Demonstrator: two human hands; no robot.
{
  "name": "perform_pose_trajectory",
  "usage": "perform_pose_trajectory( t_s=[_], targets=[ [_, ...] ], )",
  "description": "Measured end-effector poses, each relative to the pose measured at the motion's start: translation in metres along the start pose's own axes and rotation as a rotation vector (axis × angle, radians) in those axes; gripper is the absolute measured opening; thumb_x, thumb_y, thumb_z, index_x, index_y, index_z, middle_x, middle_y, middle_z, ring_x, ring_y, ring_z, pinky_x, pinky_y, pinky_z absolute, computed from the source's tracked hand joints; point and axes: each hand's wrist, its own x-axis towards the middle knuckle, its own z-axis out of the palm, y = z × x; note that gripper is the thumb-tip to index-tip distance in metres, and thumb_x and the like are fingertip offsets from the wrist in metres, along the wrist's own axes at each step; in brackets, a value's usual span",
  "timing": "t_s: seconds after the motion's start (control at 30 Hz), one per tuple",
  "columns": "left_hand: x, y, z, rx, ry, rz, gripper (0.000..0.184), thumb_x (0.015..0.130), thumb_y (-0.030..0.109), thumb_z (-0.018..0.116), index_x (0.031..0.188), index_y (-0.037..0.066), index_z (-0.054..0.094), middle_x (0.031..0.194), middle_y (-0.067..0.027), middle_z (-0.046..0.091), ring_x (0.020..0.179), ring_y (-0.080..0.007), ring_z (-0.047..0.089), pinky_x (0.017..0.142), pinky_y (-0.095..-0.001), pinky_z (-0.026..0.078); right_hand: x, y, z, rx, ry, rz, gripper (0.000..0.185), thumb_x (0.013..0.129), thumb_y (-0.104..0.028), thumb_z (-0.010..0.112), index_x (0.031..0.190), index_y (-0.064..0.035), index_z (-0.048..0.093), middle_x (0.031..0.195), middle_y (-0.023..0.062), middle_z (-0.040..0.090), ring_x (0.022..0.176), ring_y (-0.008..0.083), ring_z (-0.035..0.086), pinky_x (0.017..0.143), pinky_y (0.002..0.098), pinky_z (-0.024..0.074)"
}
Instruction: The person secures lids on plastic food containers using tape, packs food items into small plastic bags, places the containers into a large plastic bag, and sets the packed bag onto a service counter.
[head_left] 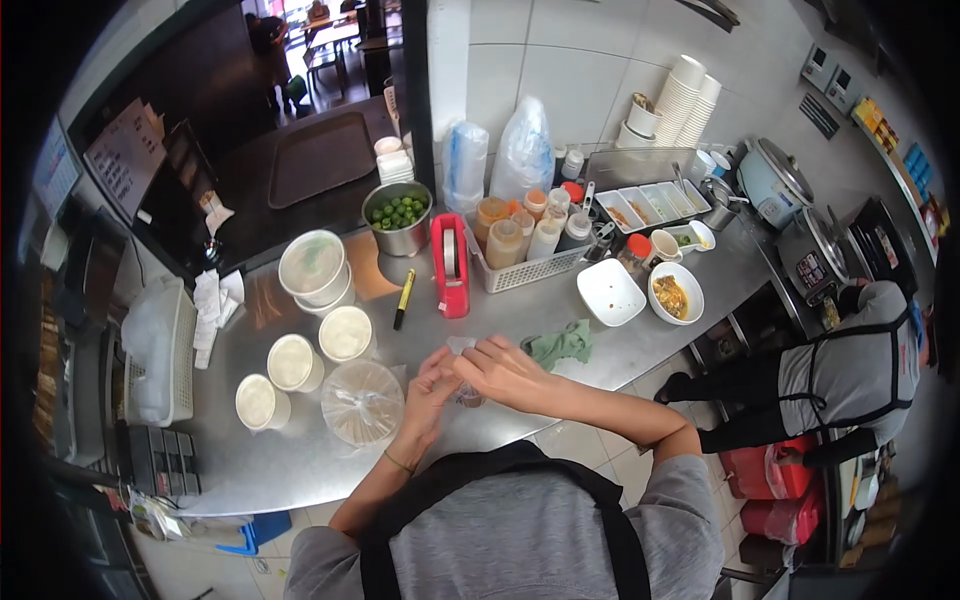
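Note:
My left hand and my right hand meet over the steel counter's near side. Fingers of both are closed on the neck of a small clear plastic bag, whose top sticks up above them. Something dark and reddish shows low between the hands; its kind is hard to make out. Left of my left hand sits a bigger tied clear bag. Beyond the hands stands a red tape dispenser, with a yellow marker lying beside it. A green cloth lies crumpled to the right of my right hand.
Several lidded tubs stand on the left. Behind are a pot of green limes and a basket of sauce bottles. A white dish and a bowl of food sit right. A co-worker bends at far right.

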Motion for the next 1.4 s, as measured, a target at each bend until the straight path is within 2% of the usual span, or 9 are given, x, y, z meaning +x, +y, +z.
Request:
perform_pose_trajectory(
  t_s=[0.23, 0.47, 0.57, 0.7, 0.77, 0.93, 1.07, 1.13, 1.4],
  targets=[
    [-0.053, 0.036, 0.012, 0.512, -0.017, 0.537, 0.027, 0.081, 0.006, 0.057, 0.108, 0.004, 0.055, 0.136, -0.0108, 0.032, 0.123, -0.0268, 0.034, 0.099, -0.0386, 0.029, 0.018, -0.025, -0.006, 0.173, 0.046, -0.238, 0.026, 0.065, -0.011, 0.062, 0.086, -0.0062, 0.048, 0.082, 0.0055, 0.053, 0.074, 0.0202, 0.050, 0.069, 0.0331, 0.0339],
    [-0.083, 0.045, 0.025, 0.368, -0.346, 0.104, 0.018, 0.091, 0.014, 0.047, 0.096, 0.000, 0.058, 0.094, -0.0063, 0.055, 0.092, -0.0130, 0.050, 0.086, -0.0259, 0.038, 0.020, -0.007, -0.038, 0.672, -0.164, -0.405, 0.021, 0.071, -0.010, 0.060, 0.084, -0.0060, 0.046, 0.081, 0.0089, 0.054, 0.072, 0.0224, 0.053, 0.072, 0.0332, 0.0345],
    [-0.075, 0.049, 0.044, 0.463, -0.286, 0.204, 0.019, 0.089, 0.019, 0.050, 0.096, 0.004, 0.059, 0.116, -0.0117, 0.046, 0.114, -0.0277, 0.035, 0.099, -0.0379, 0.026, 0.013, 0.015, -0.046, 0.696, -0.267, -0.316, 0.018, 0.075, -0.011, 0.058, 0.088, -0.0054, 0.047, 0.083, 0.0095, 0.055, 0.071, 0.0243, 0.055, 0.075, 0.0334, 0.0355],
    [-0.025, -0.007, 0.027, 1.050, 0.175, 0.476, 0.018, 0.086, 0.022, 0.054, 0.090, 0.006, 0.060, 0.120, -0.0125, 0.044, 0.118, -0.0308, 0.032, 0.098, -0.0422, 0.026, -0.015, 0.063, -0.023, 0.645, -0.279, -0.091, 0.029, 0.074, -0.004, 0.060, 0.102, -0.0063, 0.053, 0.087, 0.0075, 0.057, 0.059, 0.0228, 0.056, 0.071, 0.0347, 0.0417],
    [0.004, -0.047, 0.009, 1.239, 0.445, 0.435, 0.018, 0.083, 0.021, 0.056, 0.091, 0.006, 0.061, 0.122, -0.0134, 0.043, 0.117, -0.0323, 0.034, 0.097, -0.0437, 0.028, -0.053, 0.105, 0.001, 0.533, -0.415, 0.124, 0.025, 0.074, -0.008, 0.059, 0.098, -0.0091, 0.058, 0.091, 0.0107, 0.057, 0.081, 0.0261, 0.060, 0.074, 0.0405, 0.0466],
    [0.046, -0.079, 0.032, 1.617, 0.972, 0.564, 0.019, 0.077, 0.016, 0.058, 0.092, 0.005, 0.061, 0.119, -0.0109, 0.046, 0.113, -0.0321, 0.039, 0.092, -0.0430, 0.035, -0.157, 0.155, 0.072, 0.021, -0.393, 0.344, 0.019, 0.070, -0.004, 0.059, 0.089, -0.0054, 0.062, 0.088, 0.0125, 0.056, 0.080, 0.0315, 0.058, 0.069, 0.0407, 0.0485],
    [0.071, -0.129, 0.109, 1.603, 0.431, 0.525, 0.024, 0.069, 0.012, 0.056, 0.091, 0.006, 0.062, 0.098, -0.0046, 0.056, 0.097, -0.0228, 0.050, 0.076, -0.0364, 0.044, -0.182, 0.162, 0.106, 0.169, -0.201, 0.236, 0.013, 0.071, -0.003, 0.058, 0.084, -0.0023, 0.061, 0.083, 0.0136, 0.055, 0.076, 0.0328, 0.058, 0.063, 0.0423, 0.0470],
    [0.090, -0.169, 0.132, 1.660, 0.535, 0.689, 0.020, 0.068, 0.014, 0.056, 0.085, 0.006, 0.062, 0.094, -0.0046, 0.057, 0.094, -0.0195, 0.051, 0.073, -0.0319, 0.046, -0.172, 0.158, 0.113, 0.405, -0.133, 0.307, 0.005, 0.072, -0.001, 0.059, 0.077, 0.0003, 0.058, 0.077, 0.0143, 0.055, 0.067, 0.0309, 0.058, 0.058, 0.0400, 0.0449],
    [0.089, -0.143, 0.122, 1.477, 0.590, 0.208, 0.012, 0.069, 0.012, 0.056, 0.076, 0.004, 0.060, 0.075, -0.0052, 0.057, 0.078, -0.0207, 0.058, 0.064, -0.0293, 0.048, -0.152, 0.181, 0.137, 0.410, -0.149, 0.340, 0.005, 0.074, -0.001, 0.059, 0.072, 0.0012, 0.054, 0.074, 0.0151, 0.057, 0.060, 0.0279, 0.057, 0.058, 0.0348, 0.0446]
  ],
)
